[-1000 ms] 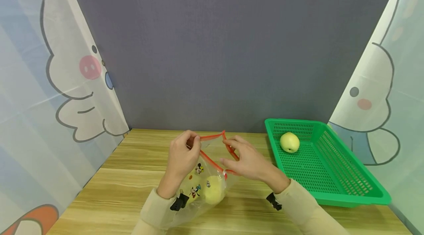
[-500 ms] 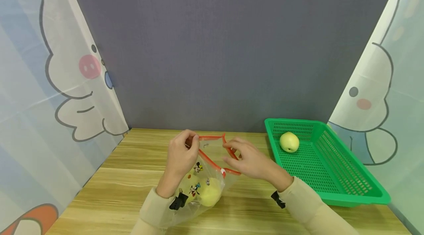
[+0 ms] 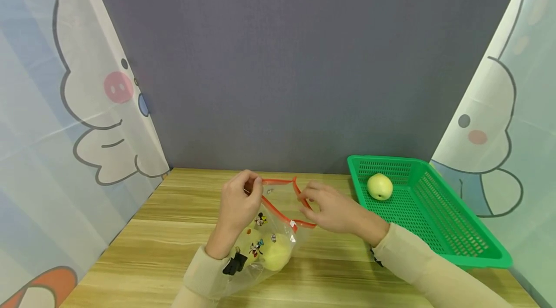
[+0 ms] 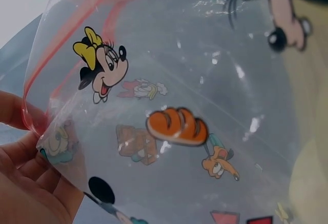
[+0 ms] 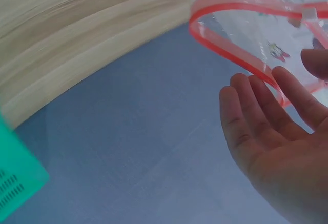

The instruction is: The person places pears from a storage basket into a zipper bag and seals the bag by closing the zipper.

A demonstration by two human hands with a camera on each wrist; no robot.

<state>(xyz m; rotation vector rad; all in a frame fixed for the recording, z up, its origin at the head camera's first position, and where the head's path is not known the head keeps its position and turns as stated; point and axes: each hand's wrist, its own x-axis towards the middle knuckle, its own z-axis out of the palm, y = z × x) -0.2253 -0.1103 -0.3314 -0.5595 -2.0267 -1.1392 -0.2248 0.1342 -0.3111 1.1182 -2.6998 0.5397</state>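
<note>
my cream sleeves come in first, the left sleeve (image 3: 203, 274) just beside the bottom of the clear bag, the right sleeve (image 3: 434, 264) well to the right of it, with a black wrist piece (image 3: 235, 264) in front of the bag's lower left part. the bag (image 3: 274, 225) itself is right before me, over the wood-grain bench (image 3: 195, 221); whether its base rests there i cannot tell. low inside the bag sit two pale yellow fruits (image 3: 276, 253), side by side, seen through plastic printed with cartoon figures (image 4: 105, 65) and a small loaf of bread (image 4: 177, 126). the bag's mouth gapes, edged by a red strip (image 3: 275, 209), and a white slider (image 3: 293, 224) sits at the near right corner of that mouth. my left grip (image 3: 240, 202) pinches the bag at the left end of its mouth, thumb against fingers. my right grip (image 3: 328, 206) is spread, fingers loosely bent and holding nothing, at the right edge of the mouth; touching or just beside the strip, i cannot tell. farther right of the bag stands a green basket (image 3: 408, 221), one yellow apple (image 3: 380, 187) in its far left corner. beyond the bag rises a dark grey backdrop (image 3: 278, 66), with a cartoon-printed curtain (image 3: 30, 105) to each side.
</note>
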